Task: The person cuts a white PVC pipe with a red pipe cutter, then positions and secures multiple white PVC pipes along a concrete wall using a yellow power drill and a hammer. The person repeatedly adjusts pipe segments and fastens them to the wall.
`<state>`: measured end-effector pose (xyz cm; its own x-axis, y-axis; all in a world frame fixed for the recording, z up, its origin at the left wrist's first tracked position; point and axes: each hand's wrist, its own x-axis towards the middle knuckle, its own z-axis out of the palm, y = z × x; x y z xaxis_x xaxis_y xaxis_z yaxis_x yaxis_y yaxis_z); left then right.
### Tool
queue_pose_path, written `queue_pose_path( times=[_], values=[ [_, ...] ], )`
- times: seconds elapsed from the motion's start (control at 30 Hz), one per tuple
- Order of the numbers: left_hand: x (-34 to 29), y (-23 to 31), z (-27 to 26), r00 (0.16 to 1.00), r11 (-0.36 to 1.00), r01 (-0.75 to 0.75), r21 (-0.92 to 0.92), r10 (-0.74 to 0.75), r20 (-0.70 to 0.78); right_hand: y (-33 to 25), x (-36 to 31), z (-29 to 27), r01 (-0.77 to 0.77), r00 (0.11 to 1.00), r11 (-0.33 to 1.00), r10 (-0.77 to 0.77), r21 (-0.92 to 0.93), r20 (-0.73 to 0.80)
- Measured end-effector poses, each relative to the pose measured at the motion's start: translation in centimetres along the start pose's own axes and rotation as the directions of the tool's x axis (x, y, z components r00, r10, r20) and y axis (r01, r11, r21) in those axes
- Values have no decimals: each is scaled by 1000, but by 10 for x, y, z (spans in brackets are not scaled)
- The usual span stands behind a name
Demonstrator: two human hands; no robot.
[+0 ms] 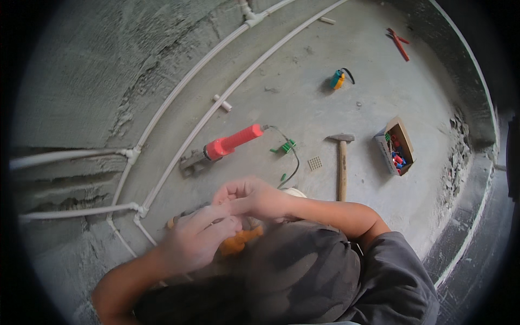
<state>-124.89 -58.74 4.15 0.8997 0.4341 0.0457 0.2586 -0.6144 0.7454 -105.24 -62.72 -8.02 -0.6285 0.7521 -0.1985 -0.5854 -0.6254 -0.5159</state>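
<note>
My left hand (197,238) and my right hand (257,199) meet low in the middle, over my lap, both blurred. Their fingers are closed and pressed together; anything between them is hidden or too small to name. Just under the fingers shows an orange item (238,242), partly covered by my hands and dark clothing. Beyond my hands, a pipe welding tool with a red handle (235,141) lies on the floor, its cable curving toward me. Beside that cable are small green plugs (288,146) and a little dotted square piece (314,163).
A hammer (342,168) lies to the right, near an open cardboard box (385,151) of red, blue and green pieces. Farther off are a teal and orange tool (338,80) and red cutters (399,43). White pipes (187,138) run along the left wall. Rubble (459,154) lines the right edge.
</note>
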Motion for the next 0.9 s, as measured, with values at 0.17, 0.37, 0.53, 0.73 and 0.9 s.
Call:
queue_pose_path(
  times=[0.17, 0.37, 0.53, 0.73, 0.9],
  values=[
    [-26, -15, 4, 998, 998, -39, 46, 41, -49, -4, -13, 14, -227, 970, 974, 228, 19, -80],
    [-78, -50, -83, 500, 370, 458, -808, -859, -110, 42, -126, -117, -680, 468, 225, -599, -698, -650],
    [-159, -77, -103, 435, 286, 372, -883, -894, -106, 66, -207, -198, -859, 492, -280, -683, -429, -540],
    [-236, -85, -116, 302, 275, 572, -772, -947, -114, 23, -272, -236, -933, 345, -145, -623, -330, -702],
    [-333, -99, -135, 119, 381, 775, -504, -871, -477, -80, -325, -223, -928, 193, 115, -663, -354, -723]
  ],
)
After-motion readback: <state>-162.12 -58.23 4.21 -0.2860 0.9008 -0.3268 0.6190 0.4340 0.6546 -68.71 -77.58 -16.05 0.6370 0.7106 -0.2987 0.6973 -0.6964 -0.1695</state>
